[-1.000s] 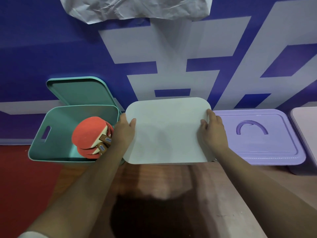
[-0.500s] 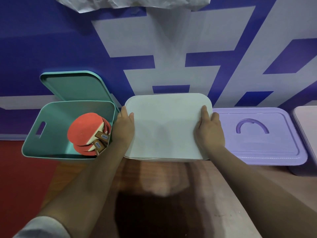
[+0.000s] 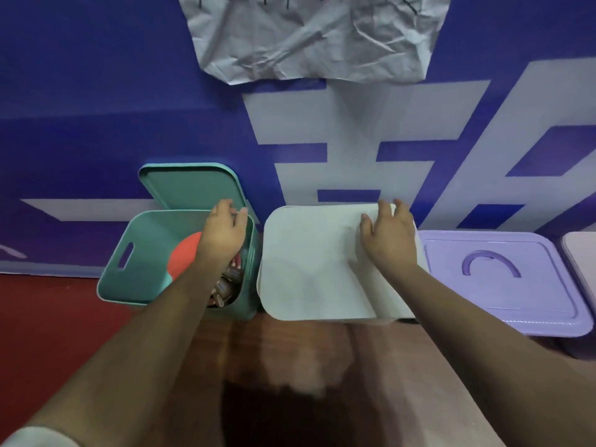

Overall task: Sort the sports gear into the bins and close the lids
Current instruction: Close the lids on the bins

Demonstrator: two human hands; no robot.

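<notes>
While flat on smooth white lid [image 3: 309, 262], right hand [image 3: 390, 243] spread; left hand [image 3: 222, 233] loose over teal bin [image 3: 146, 253].

From my feed I log: a blue backdrop [image 3: 96, 91] across the rear, bearing large white characters [image 3: 354, 124]; a crumpled sheet of white paper [image 3: 309, 37] at its top centre, dark marks along the upper edge; a red surface [image 3: 42, 317] at lower left; a brown wood-grain surface [image 3: 322, 359] in the foreground, with a dark shadow [image 3: 290, 417] on it.
</notes>
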